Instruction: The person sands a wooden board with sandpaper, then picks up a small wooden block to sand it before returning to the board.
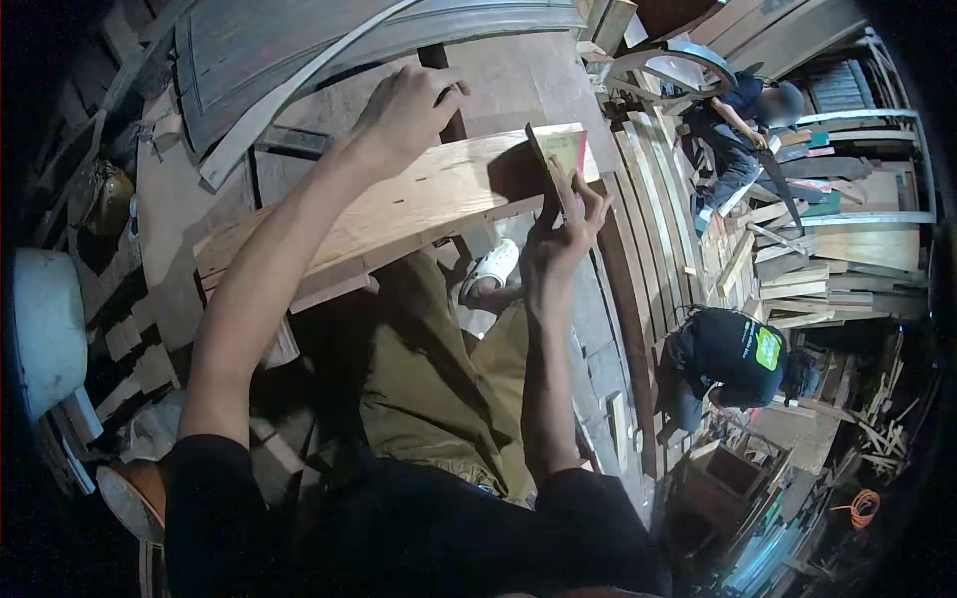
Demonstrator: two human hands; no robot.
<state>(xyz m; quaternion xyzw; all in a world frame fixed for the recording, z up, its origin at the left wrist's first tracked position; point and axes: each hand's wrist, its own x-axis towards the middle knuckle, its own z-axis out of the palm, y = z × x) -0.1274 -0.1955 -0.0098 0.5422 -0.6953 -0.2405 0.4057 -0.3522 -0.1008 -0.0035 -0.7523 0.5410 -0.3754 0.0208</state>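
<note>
A long pale wooden plank (399, 204) lies across the view in front of my body. Over its far edge, my left hand (404, 115) hovers with loosely bent, parted fingers and nothing visible in them. My right hand (570, 224) is closed on a thin flat piece (543, 149) with a dark edge, tilted upright at the plank's right end. Its exact kind is not clear. Behind it shows a yellow-green face with a pink edge (570, 149). A dark shadow falls on the plank beside that piece.
A carved wooden panel (399, 40) and a curved pale strip (289, 85) lie beyond the plank. At right, one person holds a handsaw (780, 189); another person (733, 357) bends over near stacked boards (648, 219). A white container (48, 329) stands at left.
</note>
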